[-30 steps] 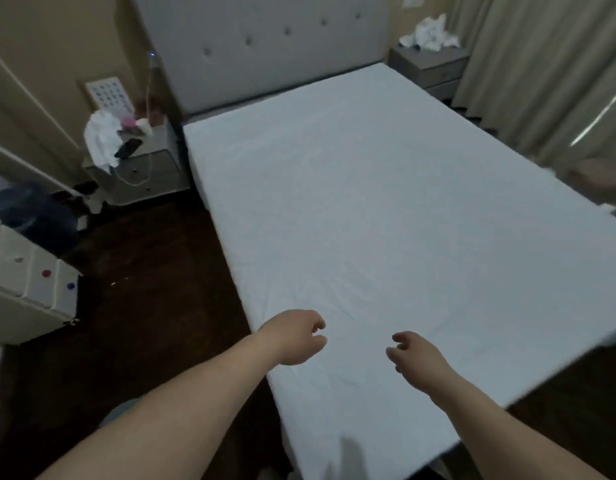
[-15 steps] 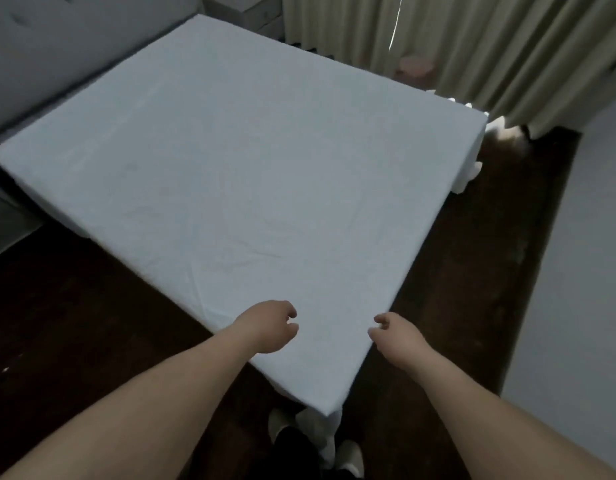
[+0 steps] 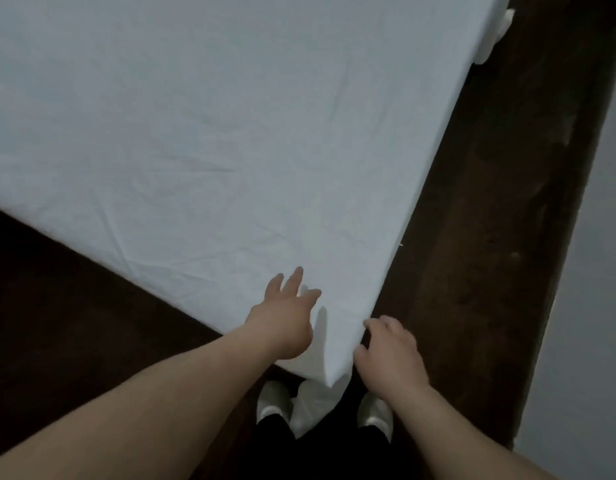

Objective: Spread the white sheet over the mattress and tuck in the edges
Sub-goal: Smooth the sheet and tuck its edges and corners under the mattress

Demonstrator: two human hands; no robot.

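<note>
Dark floor (image 3: 74,306) flanks the white sheet (image 3: 230,133); left hand (image 3: 282,320) spread flat, right hand (image 3: 389,351) curled, its grip hidden.

Dim, soft, slightly blurred view; faint shadows, wide-angle edges

White sheet (image 3: 230,116) over mattress, dark floor (image 3: 490,237)

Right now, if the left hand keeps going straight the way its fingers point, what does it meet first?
The left hand points up across the white sheet near the bed's corner. It would likely meet only the sheet's flat top; nothing else shows along that line.
</note>
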